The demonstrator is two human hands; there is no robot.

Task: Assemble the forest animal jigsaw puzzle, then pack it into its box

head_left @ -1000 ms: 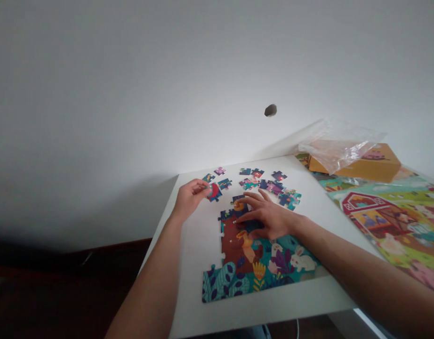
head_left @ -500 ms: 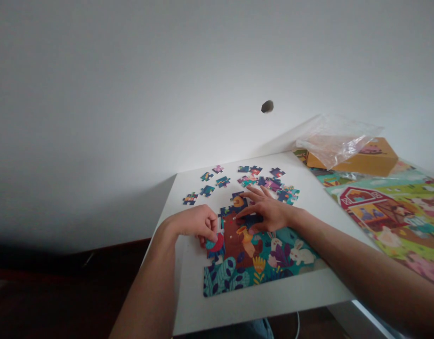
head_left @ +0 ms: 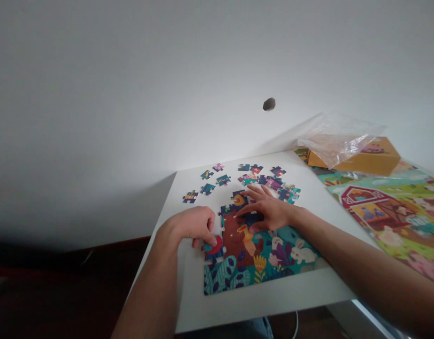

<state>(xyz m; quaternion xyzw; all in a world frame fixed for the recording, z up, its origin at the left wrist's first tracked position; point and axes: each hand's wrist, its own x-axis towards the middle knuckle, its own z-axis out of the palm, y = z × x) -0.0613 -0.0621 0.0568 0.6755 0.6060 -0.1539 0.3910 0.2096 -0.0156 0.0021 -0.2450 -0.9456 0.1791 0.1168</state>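
A partly joined jigsaw puzzle (head_left: 259,259) with a bear, white rabbits and leaves lies on the white table. At its left edge my left hand (head_left: 197,226) is closed on a puzzle piece (head_left: 214,250) with a red shape on dark blue, thumb on top. That piece sits against the bear and just above the leafy corner; whether it is fully locked in I cannot tell. My right hand (head_left: 264,207) rests spread over the upper part of the puzzle, fingers apart, holding nothing. Loose puzzle pieces (head_left: 207,189) lie scattered beyond both hands.
To the right lies a farm picture sheet (head_left: 397,212) with a red barn. An orange box (head_left: 372,160) stands on its far part, with a clear plastic bag (head_left: 340,139) over it. A white wall (head_left: 167,94) with a hole (head_left: 269,104) rises behind the table (head_left: 266,301).
My left hand has shifted slightly left and down with the red-and-blue piece, which now sits lower against the leafy corner. My right hand stays in place.
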